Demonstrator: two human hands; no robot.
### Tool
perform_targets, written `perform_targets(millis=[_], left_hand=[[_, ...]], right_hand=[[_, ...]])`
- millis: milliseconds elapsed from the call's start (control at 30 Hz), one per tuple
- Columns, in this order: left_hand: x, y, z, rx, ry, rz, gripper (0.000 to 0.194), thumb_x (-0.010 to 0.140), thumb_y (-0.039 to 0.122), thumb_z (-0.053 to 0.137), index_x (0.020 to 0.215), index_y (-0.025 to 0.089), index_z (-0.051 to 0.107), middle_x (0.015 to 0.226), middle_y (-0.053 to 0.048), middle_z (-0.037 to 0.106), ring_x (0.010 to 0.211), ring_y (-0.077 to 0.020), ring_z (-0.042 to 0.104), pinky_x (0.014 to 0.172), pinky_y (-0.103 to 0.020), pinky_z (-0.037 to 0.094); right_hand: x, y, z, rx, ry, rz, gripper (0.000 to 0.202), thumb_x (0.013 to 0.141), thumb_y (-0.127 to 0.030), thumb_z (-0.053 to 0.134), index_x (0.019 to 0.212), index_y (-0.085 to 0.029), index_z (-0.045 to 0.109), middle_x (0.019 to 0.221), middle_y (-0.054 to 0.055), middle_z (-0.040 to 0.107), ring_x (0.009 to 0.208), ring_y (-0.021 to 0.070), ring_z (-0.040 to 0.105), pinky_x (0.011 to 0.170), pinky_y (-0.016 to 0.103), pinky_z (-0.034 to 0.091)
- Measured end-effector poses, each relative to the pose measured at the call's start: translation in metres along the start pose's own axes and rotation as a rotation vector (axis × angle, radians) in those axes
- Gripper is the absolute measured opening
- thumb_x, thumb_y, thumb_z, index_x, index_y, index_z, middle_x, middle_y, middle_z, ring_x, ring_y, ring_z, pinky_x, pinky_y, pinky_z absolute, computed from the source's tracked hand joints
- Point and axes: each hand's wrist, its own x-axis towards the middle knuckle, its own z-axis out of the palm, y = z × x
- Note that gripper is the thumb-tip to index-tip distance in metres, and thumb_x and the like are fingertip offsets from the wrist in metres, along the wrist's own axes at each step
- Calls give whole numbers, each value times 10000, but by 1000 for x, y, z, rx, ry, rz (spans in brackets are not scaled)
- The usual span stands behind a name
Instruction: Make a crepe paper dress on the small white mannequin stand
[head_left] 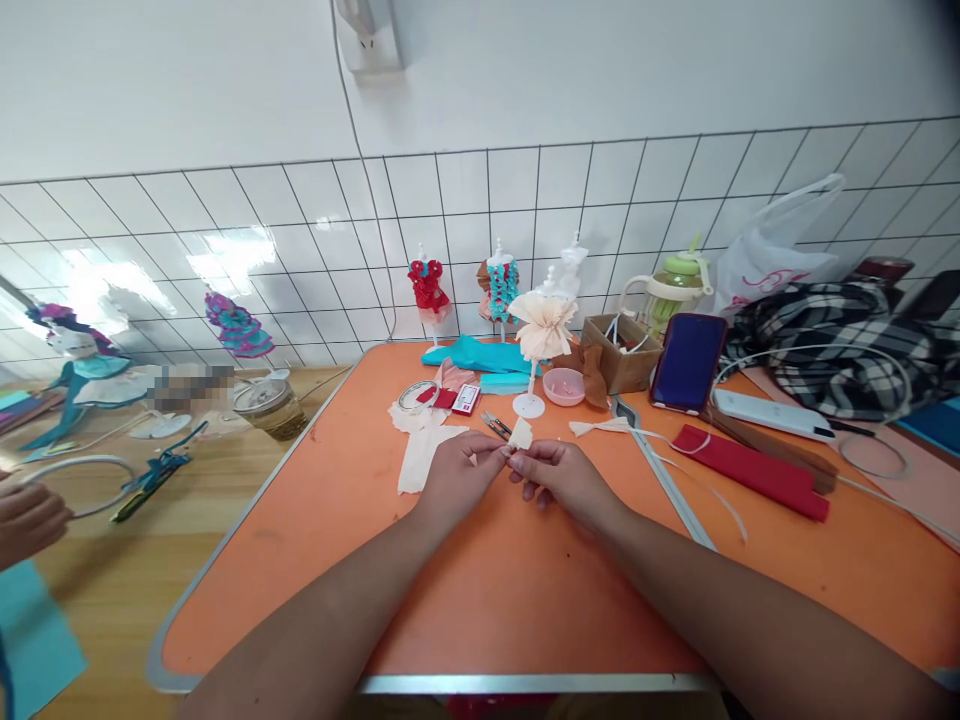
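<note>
Both hands meet over the middle of the orange table. My left hand [463,468] pinches the lower end of a small cream piece of crepe paper [520,433]. From the other side, my right hand [559,472] grips the same piece, its fingers curled beneath. Just behind the hands lie small thread snips [496,425], partly covered. A flat cream crepe strip [426,458] rests beside my left hand. Farther back, a white mini dress form [529,404] stands upright, wearing a gathered cream paper skirt [546,325].
Two dressed mini forms [429,290] stand near the tiled wall. A pink bowl [564,386], a cardboard box [626,355], a phone [688,362] and a red crepe roll [750,470] occupy the right. At far left, another person's hand [30,520] holds a ring over a wooden table [247,520].
</note>
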Motion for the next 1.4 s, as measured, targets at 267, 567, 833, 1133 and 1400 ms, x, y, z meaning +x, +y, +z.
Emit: perform_targets(millis=[267,567,833,1133,1400], left_hand=[[-2,-3,-1,74,-22,108,219,837,299,545,763,214,734,724,-7,644,676,-134,585,624,-242,459],[-2,0,-8,258,-97,317,269,908,286,467,816,222,712,790,-23,635,771,-144,580,689,-251,441],[1,-5,-5,253,-42,315,259,906,302,460,825,213,689,829,-35,666,811,-164,602,768,-285,474],[-3,-9,-16,414,-71,679,270,911,219,400,958,233,665,962,-53,682,950,-181,580,949,-359,411],[-2,-3,-15,547,-489,835,330,885,140,376,1018,262,652,932,-36,695,947,-203,538,906,-362,399]], right_hand=[[0,5,0,144,20,69,349,667,-481,726,788,-165,642,701,-8,593,514,65,518,447,184,447],[-1,10,2,352,21,100,310,656,-421,751,765,-168,609,678,-35,572,470,52,509,468,210,496],[-1,11,3,324,-9,137,288,665,-390,759,808,-168,645,716,-7,613,550,71,559,474,185,489],[10,14,-21,259,-350,269,296,599,-263,794,855,-174,674,773,5,659,645,103,607,507,190,488],[19,-7,-56,-554,-448,-110,148,709,-290,666,794,-190,735,749,-5,694,678,131,593,618,227,444]])
